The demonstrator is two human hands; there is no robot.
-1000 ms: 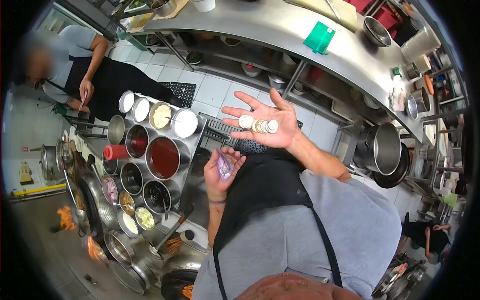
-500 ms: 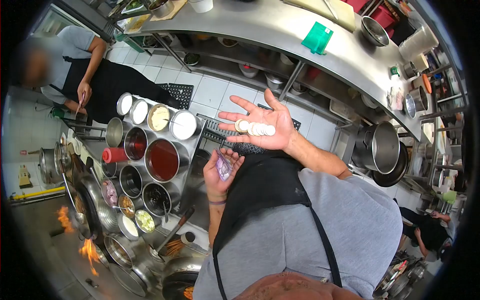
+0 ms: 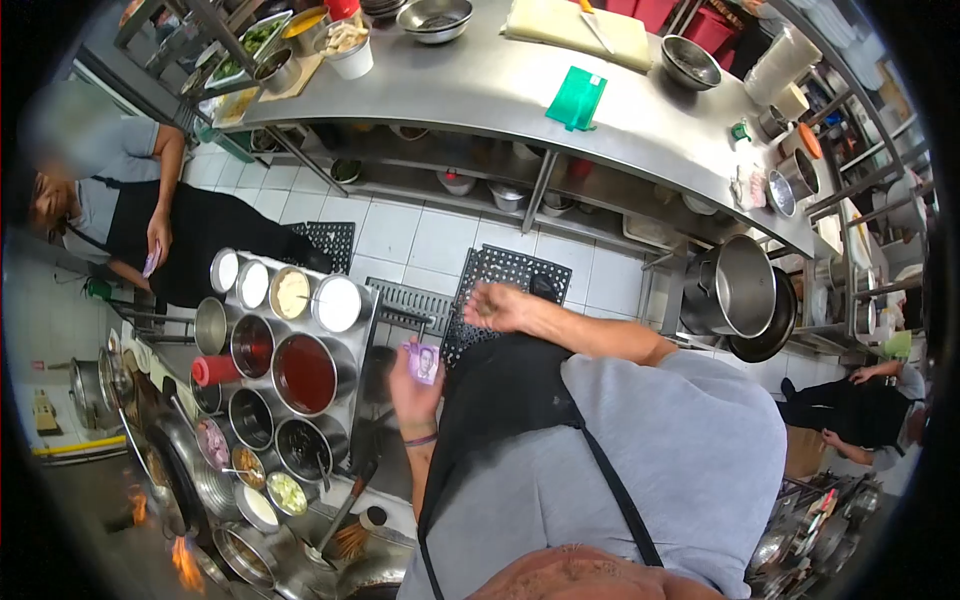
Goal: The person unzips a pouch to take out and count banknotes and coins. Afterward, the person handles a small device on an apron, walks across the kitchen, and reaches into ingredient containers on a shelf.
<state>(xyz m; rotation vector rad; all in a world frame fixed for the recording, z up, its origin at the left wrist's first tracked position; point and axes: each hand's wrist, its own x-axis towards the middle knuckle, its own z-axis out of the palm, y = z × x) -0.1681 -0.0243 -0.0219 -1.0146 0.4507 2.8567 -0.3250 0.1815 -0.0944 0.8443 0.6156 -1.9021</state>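
Observation:
My left hand [image 3: 412, 392] is closed on a folded purple banknote [image 3: 424, 363], whose printed portrait faces up. It is in front of my black apron [image 3: 500, 400], beside the steel counter of sauce pots. My right hand [image 3: 492, 306] is curled with its fingers drawn in, over the black floor mat. A small part of the coins [image 3: 486, 310] seems to show between the fingers; the rest are hidden.
To the left stand pots of sauces [image 3: 305, 372], white tubs [image 3: 337, 303] and a burner flame [image 3: 186, 563]. A co-worker [image 3: 150, 215] holds a small purple paper. Ahead, a steel table [image 3: 440, 90] bears a green plastic piece [image 3: 576, 98]; a large pot [image 3: 738, 288] stands right.
My right hand has closed over the coins that lay in a row on its open palm, and has dropped lower. The banknote in my left hand has turned face up.

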